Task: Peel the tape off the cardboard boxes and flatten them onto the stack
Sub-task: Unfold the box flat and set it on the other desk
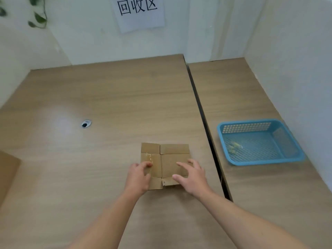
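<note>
— Well, we start with the wide wooden tabletop (pixel 107 97). A second tabletop (pixel 233 90) meets its right edge, with a dark gap between them.
— Agreed. On the wall past the far edge we see a white paper sign (pixel 138 11) with three large characters.
— Next we have the blue basket (pixel 246 126), which stands on the second tabletop close to its right edge.
— Then the flattened cardboard box (pixel 170 159). We find it lying flat on the main tabletop, toward the near right and close to the gap, with its flaps spread out.
— A brown cardboard sheet (pixel 7 173) pokes in at the left edge, well apart from the box.
— The left grip (pixel 138 175) sits on the box's left panel with its fingers curled. We cannot tell whether it pinches anything.
— The right grip (pixel 192 177) is spread, its fingers straight over the box's right panel.
— We see a glossy tape strip (pixel 150 157) on the left panel, just beyond the left fingertips.
— Pale tape scraps (pixel 234 146) lie in the basket.
— Smallest, a round cable hole (pixel 86 123) sits left of the tabletop's middle.
</note>
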